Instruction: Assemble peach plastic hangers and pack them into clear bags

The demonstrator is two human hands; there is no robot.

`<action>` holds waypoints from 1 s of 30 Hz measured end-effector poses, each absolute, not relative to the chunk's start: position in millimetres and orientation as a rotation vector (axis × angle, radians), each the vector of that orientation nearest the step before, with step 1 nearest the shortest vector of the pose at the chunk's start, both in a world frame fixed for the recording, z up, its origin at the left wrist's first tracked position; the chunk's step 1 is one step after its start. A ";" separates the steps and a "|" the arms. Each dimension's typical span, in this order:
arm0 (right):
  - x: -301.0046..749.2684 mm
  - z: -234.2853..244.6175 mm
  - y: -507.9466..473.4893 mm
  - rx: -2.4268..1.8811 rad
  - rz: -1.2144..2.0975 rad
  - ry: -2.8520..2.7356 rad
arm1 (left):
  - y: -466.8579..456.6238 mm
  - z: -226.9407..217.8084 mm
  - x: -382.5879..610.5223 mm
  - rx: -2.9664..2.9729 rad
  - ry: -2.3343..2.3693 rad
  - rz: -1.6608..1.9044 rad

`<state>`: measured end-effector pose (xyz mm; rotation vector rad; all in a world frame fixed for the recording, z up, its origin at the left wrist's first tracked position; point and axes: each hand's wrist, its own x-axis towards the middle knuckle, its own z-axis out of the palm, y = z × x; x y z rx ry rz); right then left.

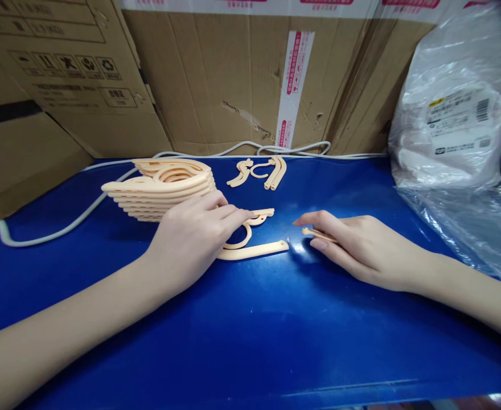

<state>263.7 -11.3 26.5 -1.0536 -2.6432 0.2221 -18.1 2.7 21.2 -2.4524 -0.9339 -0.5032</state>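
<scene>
My left hand (194, 233) lies fingers-down on a peach plastic hanger piece (254, 249) with a hook loop, flat on the blue table (242, 336). Its fingers are curled over the hook end. My right hand (353, 245) rests on the table to the right, fingers closed round a small peach plastic part (312, 232) whose tip pokes out toward the hanger piece. A stack of several finished peach hangers (160, 185) stands just behind my left hand.
Loose peach hanger parts (261, 171) lie at the back of the table. A white cable (62, 228) runs along the back and left. Cardboard boxes (233, 80) wall the rear. A clear plastic bag (455, 136) with white contents sits at the right.
</scene>
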 end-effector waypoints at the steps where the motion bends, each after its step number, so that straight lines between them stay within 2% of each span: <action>1: 263.6 26.8 -11.4 -1.061 0.235 -2.632 | 1.3 22.3 -17.0 -2.468 -0.925 -0.522; 5: 263.8 26.5 -10.2 -1.014 0.178 -2.623 | -6.1 24.8 -9.6 -2.670 -0.927 -0.603; 10: 264.9 24.1 -7.4 -0.949 0.026 -2.636 | -10.0 20.7 -3.0 -2.901 -0.968 -0.548; 15: 265.9 22.9 -7.8 -1.013 0.030 -2.616 | -7.3 15.9 -4.1 -3.017 -1.031 -0.510; 23: 265.3 21.3 -8.9 -1.099 0.165 -2.569 | -5.0 12.8 -2.9 -3.118 -1.031 -0.452; 30: 256.8 25.5 -14.1 -1.169 0.445 -2.552 | -11.7 17.6 -0.7 -3.237 -1.076 -0.628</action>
